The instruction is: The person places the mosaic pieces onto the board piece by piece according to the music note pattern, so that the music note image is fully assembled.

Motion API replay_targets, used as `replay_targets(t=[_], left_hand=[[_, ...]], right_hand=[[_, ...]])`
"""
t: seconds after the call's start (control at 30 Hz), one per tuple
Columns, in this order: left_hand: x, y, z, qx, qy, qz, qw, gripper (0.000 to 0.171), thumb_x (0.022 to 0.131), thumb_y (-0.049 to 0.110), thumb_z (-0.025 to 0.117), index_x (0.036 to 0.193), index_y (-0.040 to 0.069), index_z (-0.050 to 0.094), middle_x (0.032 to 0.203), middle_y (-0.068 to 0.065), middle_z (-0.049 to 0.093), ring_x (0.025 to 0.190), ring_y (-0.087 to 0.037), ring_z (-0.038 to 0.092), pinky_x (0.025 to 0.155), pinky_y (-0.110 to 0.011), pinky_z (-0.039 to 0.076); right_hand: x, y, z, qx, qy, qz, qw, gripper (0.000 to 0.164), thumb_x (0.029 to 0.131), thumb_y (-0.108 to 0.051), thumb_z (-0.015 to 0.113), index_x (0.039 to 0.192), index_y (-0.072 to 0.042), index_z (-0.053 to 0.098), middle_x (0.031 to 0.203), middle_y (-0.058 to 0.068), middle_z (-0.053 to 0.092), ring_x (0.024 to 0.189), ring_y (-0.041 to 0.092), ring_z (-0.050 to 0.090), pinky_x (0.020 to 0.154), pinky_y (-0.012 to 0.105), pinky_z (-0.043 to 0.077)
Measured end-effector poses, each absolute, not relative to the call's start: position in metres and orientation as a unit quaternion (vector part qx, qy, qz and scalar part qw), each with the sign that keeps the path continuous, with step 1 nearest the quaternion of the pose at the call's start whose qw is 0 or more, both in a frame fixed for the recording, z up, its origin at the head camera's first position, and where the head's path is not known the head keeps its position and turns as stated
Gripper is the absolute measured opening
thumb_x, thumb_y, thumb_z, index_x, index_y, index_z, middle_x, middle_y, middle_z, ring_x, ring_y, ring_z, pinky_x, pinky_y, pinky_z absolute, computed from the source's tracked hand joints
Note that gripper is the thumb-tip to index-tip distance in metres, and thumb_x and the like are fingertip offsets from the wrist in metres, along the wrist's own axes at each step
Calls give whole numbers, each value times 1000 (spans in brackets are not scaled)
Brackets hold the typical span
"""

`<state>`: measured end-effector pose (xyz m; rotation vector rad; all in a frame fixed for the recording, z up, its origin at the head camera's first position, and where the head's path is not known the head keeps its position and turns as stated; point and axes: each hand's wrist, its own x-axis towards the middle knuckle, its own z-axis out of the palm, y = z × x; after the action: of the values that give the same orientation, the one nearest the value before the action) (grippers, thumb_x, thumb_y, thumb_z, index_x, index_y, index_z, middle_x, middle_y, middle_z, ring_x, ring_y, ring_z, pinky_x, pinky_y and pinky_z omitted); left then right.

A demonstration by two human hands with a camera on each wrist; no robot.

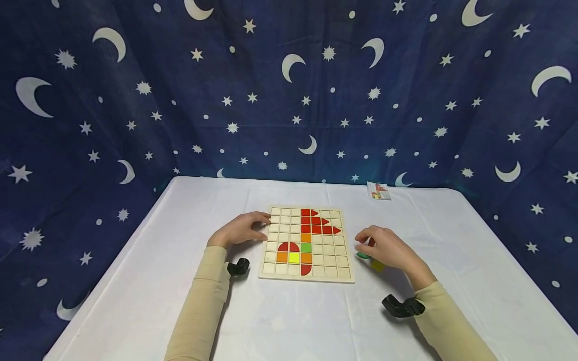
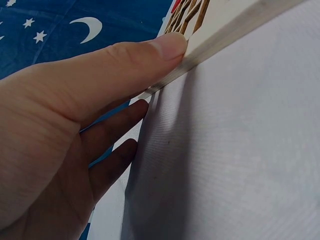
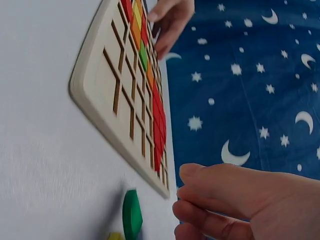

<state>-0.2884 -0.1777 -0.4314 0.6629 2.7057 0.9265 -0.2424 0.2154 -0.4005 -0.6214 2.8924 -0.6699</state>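
Note:
A square wooden grid board (image 1: 266,275) lies on the table, with red, orange, green and yellow pieces set in its cells. Near the board's far side are rows of red squares (image 1: 306,220) ending in red triangles (image 1: 336,230). My left hand (image 1: 241,228) rests against the board's left edge, fingers fairly straight; in the left wrist view its thumb (image 2: 172,47) touches the rim. Right of the board, my right hand (image 1: 384,246) hovers with fingers loosely bent and no piece showing in them. Beneath it are a green piece with a curved side (image 3: 132,215) and a yellow piece (image 1: 378,265).
A small printed card (image 1: 379,191) with a coloured grid pattern lies at the table's back edge, right of the board. The table wears a white cloth (image 1: 135,301). Behind it hangs a dark blue curtain (image 1: 262,100) with moons and stars.

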Motion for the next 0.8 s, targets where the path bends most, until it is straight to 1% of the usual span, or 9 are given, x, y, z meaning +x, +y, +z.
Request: replay_targets(t=[0.23,0.37,0.53,0.67,0.8], left_hand=[[-288,-178,-431,227,918,311,100,47,84,20,78,127,6,63,147,-8,48,140,-29,37,116,-44,29],[-288,-178,-431,229,917,313,97,47,84,19,78,127,6,63,146,-8,48,139,-29,37,116,-43,29],[-287,-179,-432,230,917,312,94,47,84,19,78,127,6,63,146,-9,49,139,-29,38,115,-44,30],[-288,-179,-432,229,916,314,96,47,84,19,78,126,6,63,146,-9,49,139,-29,38,115,-44,30],[-288,-178,-432,233,916,313,96,46,84,20,78,126,6,63,146,-8,49,139,-29,38,115,-44,30]], right_hand=[[-245,231,-407,-198,951,-227,66,22,88,-17,72,105,-3,71,92,1,64,78,15,55,63,29,49],[-247,235,-407,-202,951,-222,73,23,86,-15,74,104,-2,71,93,1,65,79,15,56,65,29,49],[-247,237,-410,-200,949,-221,101,28,83,-14,76,106,0,69,92,1,64,78,15,53,67,30,49],[-245,237,-412,-209,944,-228,113,32,81,-14,78,108,0,67,90,1,62,78,15,52,68,30,48],[-244,235,-414,-227,940,-230,114,27,81,-12,77,105,-2,68,89,-1,62,79,14,53,69,30,49]])
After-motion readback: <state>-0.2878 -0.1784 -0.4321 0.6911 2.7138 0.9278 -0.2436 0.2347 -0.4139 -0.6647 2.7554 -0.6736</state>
